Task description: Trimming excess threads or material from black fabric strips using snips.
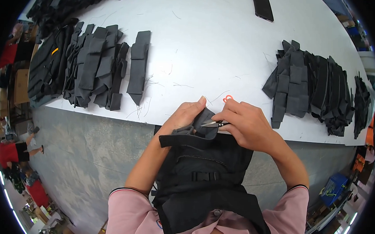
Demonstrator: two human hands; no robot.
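My left hand [182, 116] is closed around a dark grey folded fabric strip [188, 141] at the table's front edge. One end of the strip hangs over my left wrist. In my right hand [249, 124] is a pair of small scissors [211, 124], their pointed silver blades directed left against the fabric. An orange-red loop [227, 98] shows just above the right fingers; I cannot tell whether it is part of the scissors. The strip's inner folds are partly hidden by my fingers.
On the white table [199, 46], a single grey strip [138, 66] lies beside a left pile of strips [93, 67]. Another pile [298, 82] lies right. A black phone [263, 7] rests at the far side. Loose threads are scattered about. Other people [10, 155] are off left.
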